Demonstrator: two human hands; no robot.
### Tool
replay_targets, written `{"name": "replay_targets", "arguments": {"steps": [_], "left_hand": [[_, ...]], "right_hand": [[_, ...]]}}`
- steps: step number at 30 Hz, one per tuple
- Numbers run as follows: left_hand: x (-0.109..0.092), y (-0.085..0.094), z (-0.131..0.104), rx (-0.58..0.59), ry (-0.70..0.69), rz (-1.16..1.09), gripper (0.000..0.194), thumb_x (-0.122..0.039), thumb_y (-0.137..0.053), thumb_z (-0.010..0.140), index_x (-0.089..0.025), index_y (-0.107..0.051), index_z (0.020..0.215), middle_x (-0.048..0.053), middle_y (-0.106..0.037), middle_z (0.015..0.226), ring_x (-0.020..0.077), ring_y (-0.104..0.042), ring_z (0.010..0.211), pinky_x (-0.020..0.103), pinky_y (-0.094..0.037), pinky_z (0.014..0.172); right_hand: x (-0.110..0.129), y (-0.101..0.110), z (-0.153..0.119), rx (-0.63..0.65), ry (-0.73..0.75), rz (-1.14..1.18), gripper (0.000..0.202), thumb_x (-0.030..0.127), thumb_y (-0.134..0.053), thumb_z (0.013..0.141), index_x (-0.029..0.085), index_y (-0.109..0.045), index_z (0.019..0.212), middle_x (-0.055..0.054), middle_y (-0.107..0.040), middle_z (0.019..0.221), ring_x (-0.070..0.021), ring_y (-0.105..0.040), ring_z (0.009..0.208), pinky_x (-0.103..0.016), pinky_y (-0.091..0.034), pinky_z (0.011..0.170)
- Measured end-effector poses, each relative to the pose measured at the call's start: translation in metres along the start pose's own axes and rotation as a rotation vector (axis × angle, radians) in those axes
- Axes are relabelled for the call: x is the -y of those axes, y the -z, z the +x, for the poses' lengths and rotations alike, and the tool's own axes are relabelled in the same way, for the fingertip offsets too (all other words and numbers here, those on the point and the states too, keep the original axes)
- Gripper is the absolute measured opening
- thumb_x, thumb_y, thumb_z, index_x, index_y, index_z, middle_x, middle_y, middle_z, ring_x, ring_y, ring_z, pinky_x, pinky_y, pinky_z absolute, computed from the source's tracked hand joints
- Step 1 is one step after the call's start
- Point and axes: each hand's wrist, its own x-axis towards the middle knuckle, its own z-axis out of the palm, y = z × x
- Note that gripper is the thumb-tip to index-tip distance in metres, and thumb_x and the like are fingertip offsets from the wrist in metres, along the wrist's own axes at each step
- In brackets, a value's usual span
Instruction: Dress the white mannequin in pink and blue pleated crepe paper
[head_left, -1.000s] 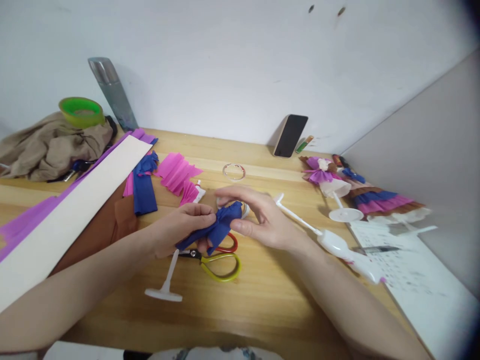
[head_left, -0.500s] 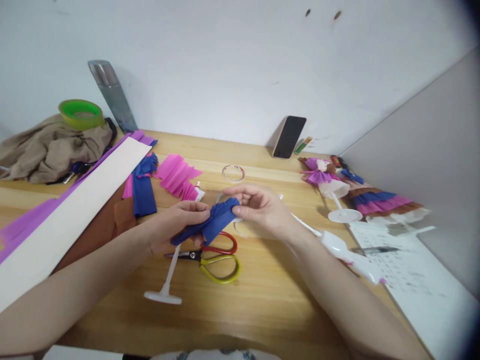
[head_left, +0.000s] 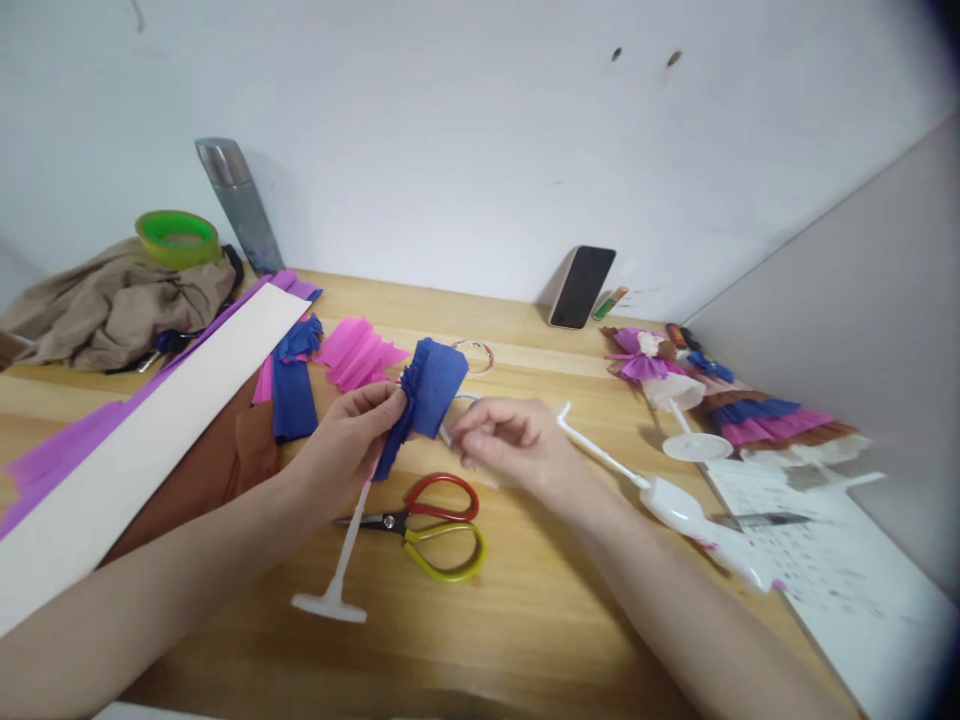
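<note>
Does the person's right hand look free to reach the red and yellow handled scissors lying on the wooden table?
Probably yes: the right hand hovers just above the red and yellow handled scissors, nothing lying between, though its fingertips seem to pinch something small.

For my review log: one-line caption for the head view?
Left hand pinches gathered blue crepe paper above scissors; right hand beside it.

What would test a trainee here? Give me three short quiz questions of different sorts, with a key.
1. True or false: the left hand pinches the blue crepe paper.
2. Which lies on the table below the hands? A) scissors B) a hammer C) a stapler
3. Fill in: the phone leans against the ____.

Key: 1 true. 2 A. 3 wall. The right hand sits beside the paper, fingers curled; what it grips is too small to tell.
</note>
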Motion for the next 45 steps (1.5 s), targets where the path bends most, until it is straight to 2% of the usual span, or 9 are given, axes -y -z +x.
{"name": "replay_targets", "arguments": {"steps": [2, 7, 12, 18, 26, 30, 37, 40, 45], "left_hand": [[0.004, -0.003, -0.002, -0.040, 0.013, -0.086, 0.031, -0.034, -0.089, 0.059, -0.015, -0.065, 0.064, -0.002, -0.064, 0.059, 0.0078, -0.055, 0.054, 0.016, -0.043, 0.051], [0.017, -0.008, -0.007, -0.098, -0.035, -0.028, 0.026, -0.035, -0.088, 0.061, -0.016, -0.071, 0.065, -0.003, -0.063, 0.059, 0.0066, -0.049, 0.053, 0.016, -0.039, 0.051], [0.023, -0.014, -0.009, -0.060, -0.065, 0.081, 0.025, -0.038, -0.081, 0.066, -0.016, -0.069, 0.062, -0.003, -0.058, 0.059, 0.0090, -0.048, 0.059, 0.020, -0.040, 0.058], [0.023, -0.018, -0.009, -0.049, -0.130, 0.190, 0.021, -0.034, -0.075, 0.067, -0.016, -0.068, 0.057, -0.002, -0.051, 0.058, 0.0112, -0.043, 0.060, 0.023, -0.038, 0.059], [0.021, -0.015, -0.007, -0.008, -0.300, 0.455, 0.030, -0.026, -0.067, 0.072, -0.018, -0.060, 0.044, -0.002, -0.043, 0.051, 0.0134, -0.037, 0.060, 0.026, -0.033, 0.059], [0.021, -0.013, -0.008, -0.010, -0.356, 0.516, 0.028, -0.022, -0.069, 0.073, -0.019, -0.063, 0.046, -0.001, -0.050, 0.053, 0.0148, -0.042, 0.062, 0.026, -0.035, 0.062], [0.025, -0.009, 0.000, 0.016, -0.107, 0.110, 0.018, -0.031, -0.076, 0.071, -0.016, -0.072, 0.062, 0.000, -0.065, 0.059, 0.0110, -0.051, 0.057, 0.023, -0.042, 0.060], [0.025, -0.008, 0.005, -0.014, -0.068, -0.098, 0.017, -0.027, -0.082, 0.066, -0.015, -0.072, 0.063, 0.000, -0.067, 0.059, 0.0107, -0.056, 0.057, 0.023, -0.046, 0.061], [0.023, -0.007, 0.006, -0.060, -0.071, -0.223, 0.016, -0.021, -0.085, 0.065, -0.014, -0.071, 0.069, 0.003, -0.074, 0.071, 0.0130, -0.065, 0.067, 0.025, -0.051, 0.069]], "right_hand": [[0.004, -0.013, -0.005, 0.000, 0.015, -0.084, 0.015, 0.033, -0.069, 0.075, 0.019, -0.067, 0.071, 0.000, -0.063, 0.061, -0.0120, -0.053, 0.054, -0.025, -0.043, 0.050], [0.008, -0.032, -0.010, -0.296, 0.139, -0.176, 0.007, 0.026, -0.066, 0.073, 0.020, -0.066, 0.071, 0.002, -0.056, 0.059, -0.0118, -0.049, 0.054, -0.026, -0.041, 0.052], [-0.004, -0.033, -0.005, -0.262, 0.064, -0.189, 0.013, 0.030, -0.068, 0.072, 0.020, -0.061, 0.067, 0.004, -0.051, 0.054, -0.0102, -0.042, 0.049, -0.024, -0.034, 0.046], [-0.012, -0.030, -0.001, -0.345, 0.087, -0.242, 0.013, 0.029, -0.067, 0.072, 0.021, -0.060, 0.066, 0.004, -0.049, 0.056, -0.0112, -0.042, 0.053, -0.025, -0.034, 0.049], [-0.019, -0.027, 0.004, -0.304, 0.028, 0.025, 0.020, 0.034, -0.073, 0.066, 0.021, -0.058, 0.067, 0.006, -0.045, 0.055, -0.0092, -0.038, 0.049, -0.024, -0.033, 0.048], [-0.021, -0.026, 0.005, -0.287, 0.042, 0.079, 0.021, 0.036, -0.074, 0.067, 0.022, -0.059, 0.070, 0.005, -0.049, 0.058, -0.0103, -0.042, 0.052, -0.025, -0.038, 0.050], [-0.007, -0.022, -0.003, -0.312, 0.055, 0.047, 0.025, 0.044, -0.069, 0.078, 0.021, -0.061, 0.075, 0.003, -0.054, 0.062, -0.0117, -0.047, 0.054, -0.026, -0.041, 0.053], [-0.006, -0.022, -0.007, -0.224, 0.066, -0.035, 0.031, 0.047, -0.063, 0.084, 0.020, -0.058, 0.069, 0.000, -0.056, 0.064, -0.0143, -0.051, 0.060, -0.029, -0.042, 0.058], [-0.018, -0.032, -0.009, -0.313, 0.169, -0.080, 0.020, 0.041, -0.064, 0.082, 0.022, -0.056, 0.081, -0.005, -0.065, 0.090, -0.0207, -0.061, 0.083, -0.035, -0.049, 0.073]]}}
